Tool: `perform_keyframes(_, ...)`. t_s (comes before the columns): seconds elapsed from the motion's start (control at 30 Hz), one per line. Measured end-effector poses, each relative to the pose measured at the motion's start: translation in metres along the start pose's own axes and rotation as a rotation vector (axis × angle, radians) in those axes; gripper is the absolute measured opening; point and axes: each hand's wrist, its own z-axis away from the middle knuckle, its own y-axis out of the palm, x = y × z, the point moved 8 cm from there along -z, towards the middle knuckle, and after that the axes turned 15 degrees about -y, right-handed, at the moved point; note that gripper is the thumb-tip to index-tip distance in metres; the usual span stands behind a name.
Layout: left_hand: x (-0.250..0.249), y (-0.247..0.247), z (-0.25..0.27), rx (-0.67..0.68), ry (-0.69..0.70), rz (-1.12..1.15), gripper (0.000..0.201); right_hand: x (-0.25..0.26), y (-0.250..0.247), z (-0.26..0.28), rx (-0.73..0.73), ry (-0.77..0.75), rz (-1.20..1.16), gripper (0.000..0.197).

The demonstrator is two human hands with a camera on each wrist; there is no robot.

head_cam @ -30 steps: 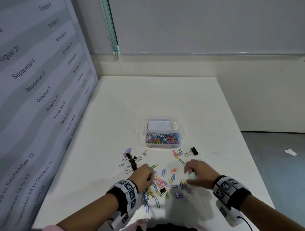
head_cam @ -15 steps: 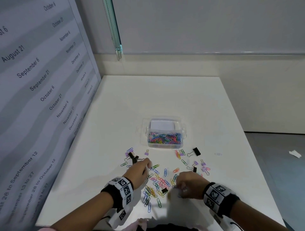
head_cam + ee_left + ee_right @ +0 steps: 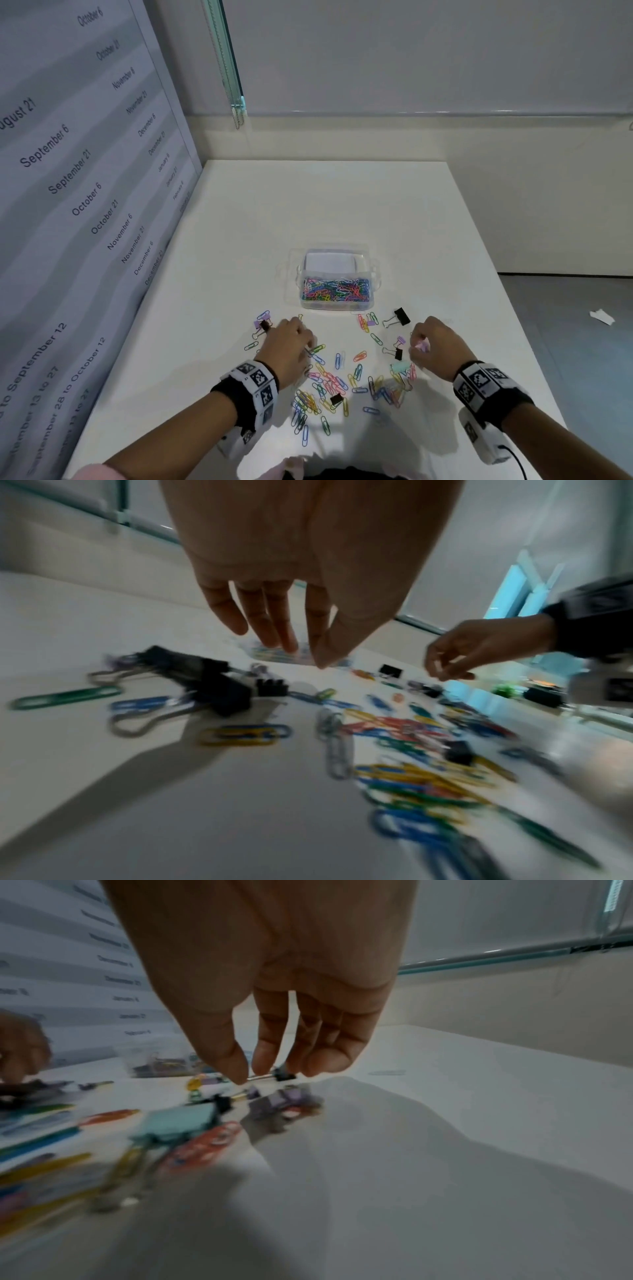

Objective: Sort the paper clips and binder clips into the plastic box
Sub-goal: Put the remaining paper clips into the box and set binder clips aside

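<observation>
The plastic box sits mid-bench, its near compartment full of paper clips, the far one apparently empty. Loose clips lie scattered between box and person.

The right hand pinches something small and pale, thumb and forefinger together (a lilac binder clip, I judge; the blur prevents certainty). Best to lift it straight up and carry it to the far compartment.

The left hand hovers over the pile, its fingers nearly straight and holding nothing.

Compared with half a second ago, the right hand has moved outward from the central pile.
</observation>
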Motion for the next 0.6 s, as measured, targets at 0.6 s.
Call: perform_keyframes(0.6,-0.051,0.044,0.025,0.307,0.238,0.029,0.026,0.072,0.070,-0.001,0.219,-0.368,0.031,0.018)
